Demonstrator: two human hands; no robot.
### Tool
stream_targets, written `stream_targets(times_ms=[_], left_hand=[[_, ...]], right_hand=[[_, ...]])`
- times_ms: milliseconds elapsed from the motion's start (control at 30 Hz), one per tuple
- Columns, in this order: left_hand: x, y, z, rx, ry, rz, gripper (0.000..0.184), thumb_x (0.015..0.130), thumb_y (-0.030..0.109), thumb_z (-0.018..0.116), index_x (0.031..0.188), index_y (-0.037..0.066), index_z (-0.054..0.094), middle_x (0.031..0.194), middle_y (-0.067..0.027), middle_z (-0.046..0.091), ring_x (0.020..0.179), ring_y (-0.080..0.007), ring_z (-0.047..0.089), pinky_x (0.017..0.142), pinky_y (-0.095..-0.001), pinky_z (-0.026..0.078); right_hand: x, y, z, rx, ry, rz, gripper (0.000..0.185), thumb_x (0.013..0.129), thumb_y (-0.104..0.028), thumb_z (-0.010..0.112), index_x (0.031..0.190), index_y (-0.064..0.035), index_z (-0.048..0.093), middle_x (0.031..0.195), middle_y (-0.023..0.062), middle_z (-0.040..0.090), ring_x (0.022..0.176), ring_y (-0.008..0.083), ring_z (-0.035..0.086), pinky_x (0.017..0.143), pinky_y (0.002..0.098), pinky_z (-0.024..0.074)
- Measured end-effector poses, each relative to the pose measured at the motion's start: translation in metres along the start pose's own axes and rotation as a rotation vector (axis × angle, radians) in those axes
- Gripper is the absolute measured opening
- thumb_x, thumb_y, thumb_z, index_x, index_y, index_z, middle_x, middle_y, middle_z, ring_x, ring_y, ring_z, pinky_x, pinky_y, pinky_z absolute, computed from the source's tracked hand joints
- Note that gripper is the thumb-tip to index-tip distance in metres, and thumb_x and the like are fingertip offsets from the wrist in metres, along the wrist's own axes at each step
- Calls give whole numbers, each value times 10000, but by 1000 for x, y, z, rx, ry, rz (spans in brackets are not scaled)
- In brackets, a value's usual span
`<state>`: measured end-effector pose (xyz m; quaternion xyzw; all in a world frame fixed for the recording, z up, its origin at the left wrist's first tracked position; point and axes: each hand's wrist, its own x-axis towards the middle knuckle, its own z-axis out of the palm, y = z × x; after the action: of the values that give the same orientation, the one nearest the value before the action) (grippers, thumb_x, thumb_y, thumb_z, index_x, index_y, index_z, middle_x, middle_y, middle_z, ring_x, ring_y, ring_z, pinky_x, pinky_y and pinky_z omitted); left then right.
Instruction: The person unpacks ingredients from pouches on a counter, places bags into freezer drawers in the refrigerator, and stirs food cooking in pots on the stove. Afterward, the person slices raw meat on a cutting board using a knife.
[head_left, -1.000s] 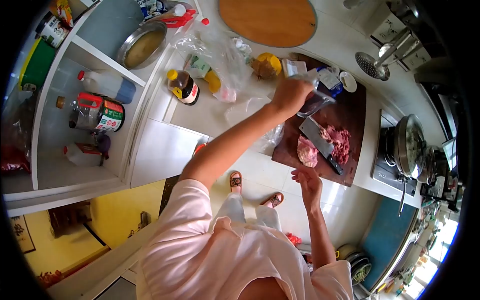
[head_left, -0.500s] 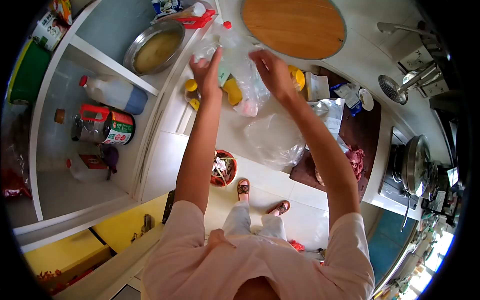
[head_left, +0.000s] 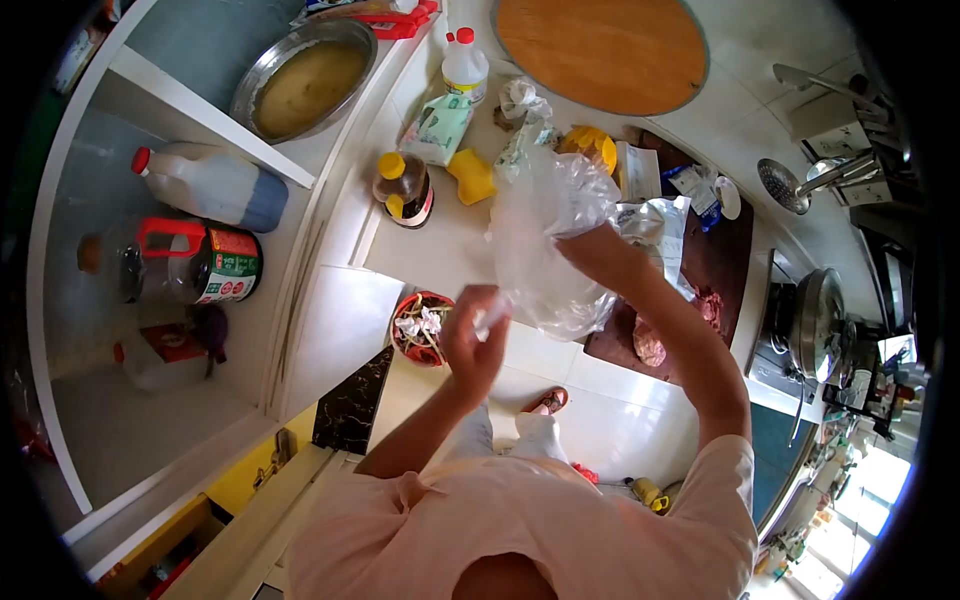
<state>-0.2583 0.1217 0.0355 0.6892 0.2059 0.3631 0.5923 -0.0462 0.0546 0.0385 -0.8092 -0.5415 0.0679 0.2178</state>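
A clear plastic bag hangs between my hands over the counter's front edge. My left hand is closed in a pinch on a whitish bit of plastic at the bag's lower left. My right hand grips the bag at its right side, its fingertips partly covered by the crumpled film. Behind the bag lie a yellow sponge-like piece and a green-white packet. A dark sauce bottle with a yellow cap stands to the left.
On the right, raw meat lies on a dark red board, near a lidded pan. A red bin with scraps stands below. Left are shelves with bottles and a metal bowl of liquid. A round wooden board is at the back.
The plastic has come forward off the bottles and packet, uncovering them. My left hand has moved down toward my body, and my right hand has come down and to the right.
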Motion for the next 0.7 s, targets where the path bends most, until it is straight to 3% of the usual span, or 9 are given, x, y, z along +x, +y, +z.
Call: stream_targets(times_ms=[33,133,167,300,400,467,500,633,700], left_hand=[[-5,5,4,1,-31,71,161,737,-66,592,880,-4,553,858,-117,595,781,-223,580,671,-303,460],[-14,14,16,-50,-134,319,229,642,-57,613,853,16,565,852,-127,596,782,-316,575,694,-391,462],[-14,16,16,-40,-219,407,256,618,-25,635,860,30,570,882,-118,599,814,-319,577,724,-423,456],[-34,6,9,-44,-389,272,377,685,13,671,1049,40,575,1033,-144,586,969,-341,548,879,-437,421],[-54,-51,-25,-237,-96,-183,346,805,42,593,1137,13,503,1034,-133,589,975,-216,556,790,-340,476],[-39,-75,-43,-63,178,-276,332,940,165,461,1236,22,419,1082,-106,538,944,-176,537,873,-309,435],[-39,-100,-51,-359,259,-442,358,951,228,479,1246,38,411,1119,-90,520,969,-175,523,912,-323,408],[-21,-156,-57,-513,94,-901,406,952,280,484,1274,47,400,1168,-82,530,1065,-199,509,946,-370,401],[-1,-168,-51,-871,-13,-1022,433,949,294,485,1304,63,392,1190,-71,536,1131,-210,490,976,-392,398]], right_hand=[[0,-5,9,296,-55,228,202,837,-168,561,979,-32,607,927,154,624,784,294,615,673,407,480],[25,71,118,14,-96,-139,207,889,-214,529,987,-47,606,957,126,610,818,231,595,714,354,473],[20,78,131,209,-137,-6,219,882,-224,541,999,-48,597,946,125,604,833,229,589,728,342,471],[5,64,157,502,-162,171,254,857,-230,564,1027,-42,579,971,133,590,874,242,578,769,341,464],[-1,30,174,552,-148,122,288,838,-234,581,1047,-37,566,990,140,580,905,251,570,800,340,460],[2,8,176,568,-120,98,313,825,-237,592,1061,-34,557,1002,144,573,926,258,564,820,340,456],[5,-2,171,578,-92,91,326,819,-238,597,1068,-33,552,1008,146,570,936,261,561,830,340,455],[11,-89,88,609,248,108,382,794,-244,620,1095,-26,534,1033,155,556,977,273,550,871,339,448],[6,-39,114,482,-10,-242,403,794,-228,605,1123,-15,516,1121,171,532,1063,289,521,923,363,438]])
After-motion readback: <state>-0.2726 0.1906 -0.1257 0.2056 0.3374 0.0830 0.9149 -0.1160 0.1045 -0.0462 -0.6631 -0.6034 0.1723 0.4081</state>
